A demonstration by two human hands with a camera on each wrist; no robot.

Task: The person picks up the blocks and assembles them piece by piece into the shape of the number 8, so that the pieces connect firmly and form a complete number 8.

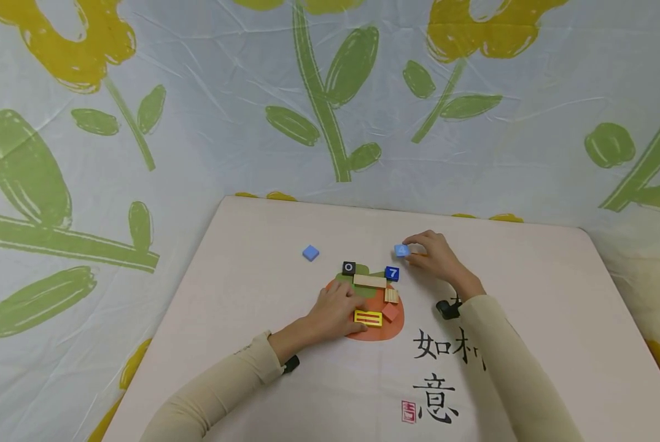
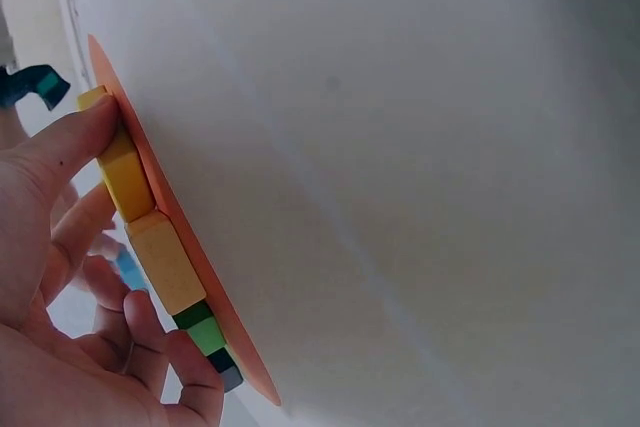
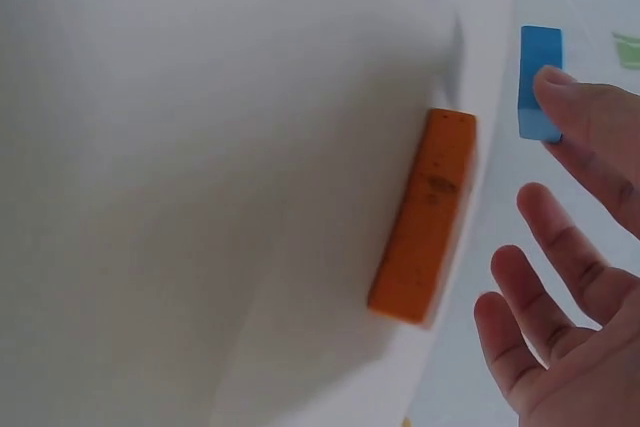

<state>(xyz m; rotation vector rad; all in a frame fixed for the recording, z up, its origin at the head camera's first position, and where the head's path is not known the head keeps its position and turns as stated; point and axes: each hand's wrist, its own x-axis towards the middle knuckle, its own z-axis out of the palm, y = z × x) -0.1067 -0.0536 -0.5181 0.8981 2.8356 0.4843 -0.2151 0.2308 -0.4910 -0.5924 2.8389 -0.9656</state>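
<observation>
My right hand (image 1: 431, 253) pinches a light blue block (image 1: 401, 250) marked 4 between thumb and fingertips, beyond the carrot-coloured mat. Below that hand an orange block (image 3: 425, 217) lies on the table. My left hand (image 1: 335, 310) is over the left side of the round orange mat (image 1: 371, 335), its thumb and index finger on either side of a yellow block (image 1: 368, 318) with red stripes. Around it on the mat are a red-orange block (image 1: 390, 312), a striped wooden block (image 1: 392, 296), a long pale wooden block (image 1: 370, 281), a black 0 block (image 1: 349, 267) and a dark blue 7 block (image 1: 392, 274).
Another blue block (image 1: 310, 253) lies apart, left of the mat. Black brush characters (image 1: 436, 399) and a red seal mark (image 1: 409, 412) are printed on the pale tabletop (image 1: 252, 245). A flower-patterned cloth (image 1: 208, 123) hangs behind the table.
</observation>
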